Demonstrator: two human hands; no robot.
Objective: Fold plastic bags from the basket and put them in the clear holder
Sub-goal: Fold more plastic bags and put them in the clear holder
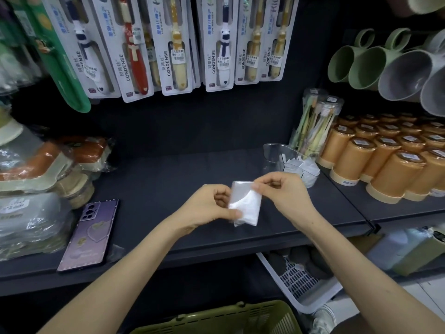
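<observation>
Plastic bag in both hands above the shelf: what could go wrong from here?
The plastic bag is only pinched at its edges by the left hand and right hand, so the slick film could spring open or slip. The clear holder already has folded bags in it and looks light; pushing another in might tip it toward the orange cups beside it.

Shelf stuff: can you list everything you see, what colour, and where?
plastic bag: one, whitish, between both hands
clear holder: one, see-through, shelf right, folded bags inside
green basket: one, olive, bottom edge
phone: one, purple, shelf left
toothbrush packs: several, mixed colours, hanging above
cups: many, orange, shelf far right
mugs: several, green and grey, top right
white basket: one, white, under shelf
left hand: pinches bag's left side
right hand: pinches bag's top corner
</observation>
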